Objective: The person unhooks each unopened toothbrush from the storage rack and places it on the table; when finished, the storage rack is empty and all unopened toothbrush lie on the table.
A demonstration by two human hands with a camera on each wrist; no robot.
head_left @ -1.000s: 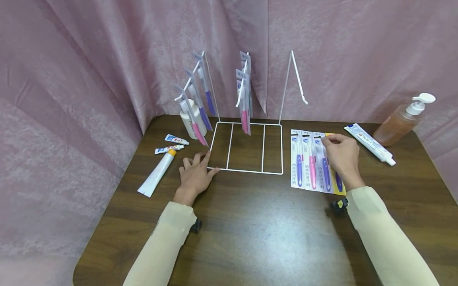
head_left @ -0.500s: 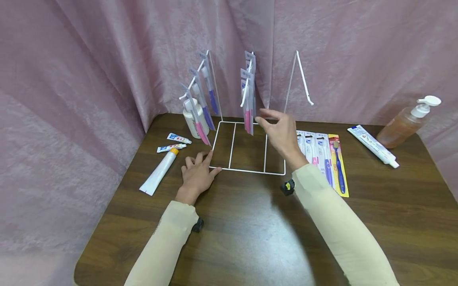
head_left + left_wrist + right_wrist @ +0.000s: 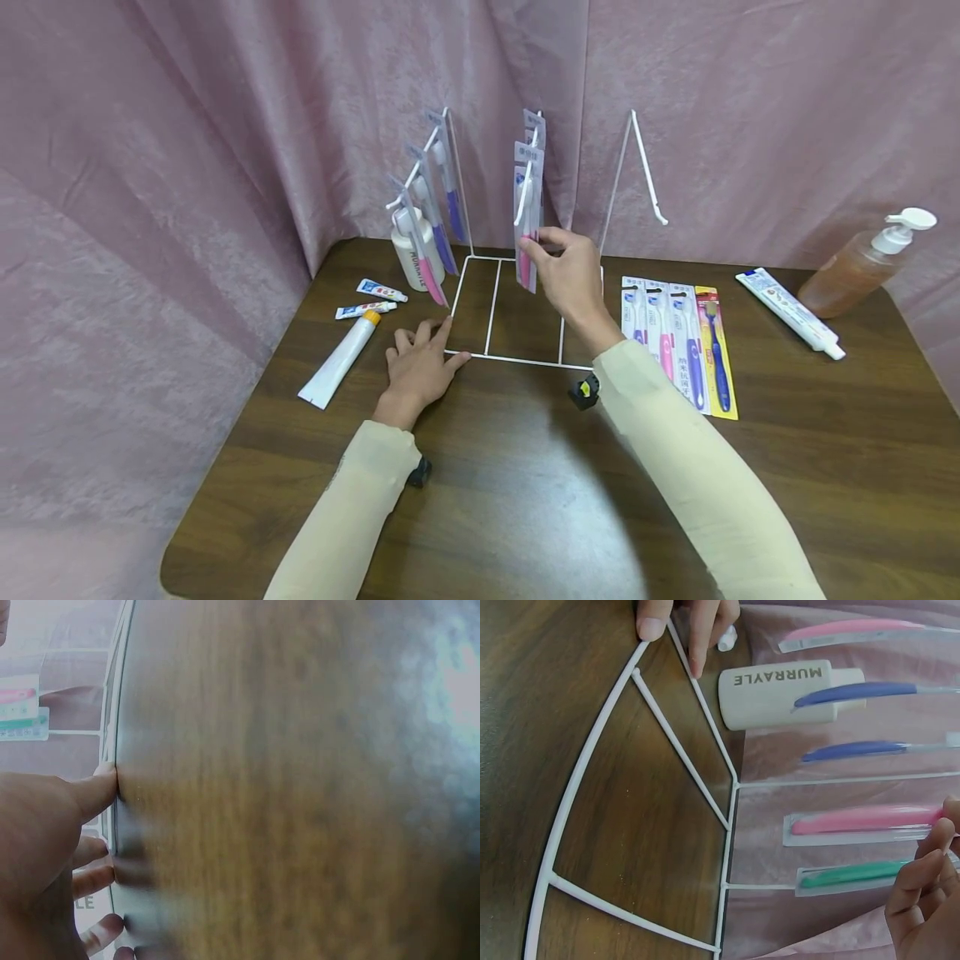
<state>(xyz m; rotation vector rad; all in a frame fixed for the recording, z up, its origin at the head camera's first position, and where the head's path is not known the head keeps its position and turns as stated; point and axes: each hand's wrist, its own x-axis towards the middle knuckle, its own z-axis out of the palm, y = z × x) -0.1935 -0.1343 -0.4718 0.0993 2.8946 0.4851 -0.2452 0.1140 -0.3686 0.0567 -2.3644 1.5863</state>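
Observation:
A white wire display rack (image 3: 517, 360) stands on the table, with packaged toothbrushes hanging from its left and middle hooks. My right hand (image 3: 570, 271) pinches the lower part of a packaged pink toothbrush (image 3: 525, 254) on the middle hook. Behind that one hangs a packaged green toothbrush (image 3: 847, 876), seen in the right wrist view. My left hand (image 3: 420, 367) rests at the rack's front left corner, fingers spread and thumb against the front bar. On the left hook are a pink toothbrush (image 3: 427, 271) and two purple-blue ones. The right hook (image 3: 647, 162) carries no packs.
Several packaged toothbrushes (image 3: 686, 358) lie in a row right of the rack. Beyond are a toothpaste tube (image 3: 791, 312) and an amber pump bottle (image 3: 847, 271). At left lie a white tube (image 3: 341, 362) and two small tubes; a white bottle (image 3: 410, 262) stands behind.
My right hand has left the row of packs at right, crossed leftward to the middle hook and taken hold of the hanging pink toothbrush pack. My left hand stays on the rack's corner.

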